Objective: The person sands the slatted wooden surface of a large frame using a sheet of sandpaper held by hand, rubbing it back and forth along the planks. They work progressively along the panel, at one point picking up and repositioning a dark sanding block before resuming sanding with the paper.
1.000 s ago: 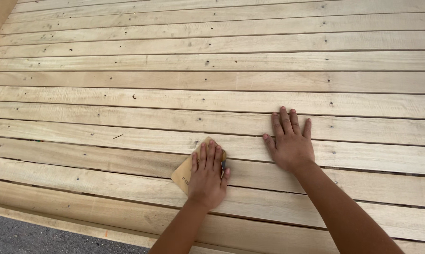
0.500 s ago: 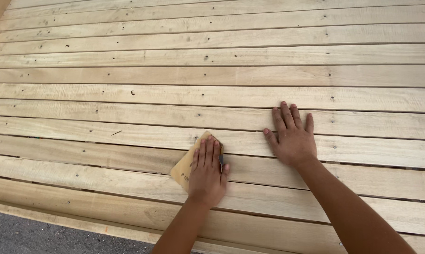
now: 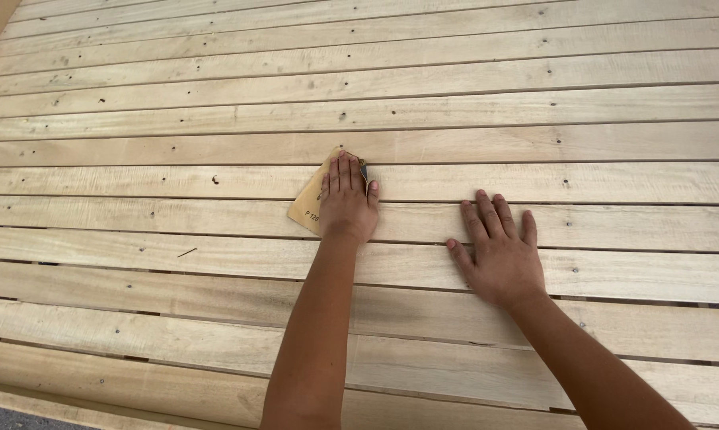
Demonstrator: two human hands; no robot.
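Slatted wood deck (image 3: 136,95): sandpaper (image 3: 310,209) under L hand (image 3: 348,203).

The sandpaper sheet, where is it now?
In the head view, the sandpaper sheet lies flat on the wooden planks, left of centre, under the left hand.

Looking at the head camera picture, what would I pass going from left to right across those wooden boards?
Bare wooden slats → a small dark sliver lying on a board → tan sheet of sandpaper → left hand pressed flat on that sandpaper → right hand flat on the wood → more slats.
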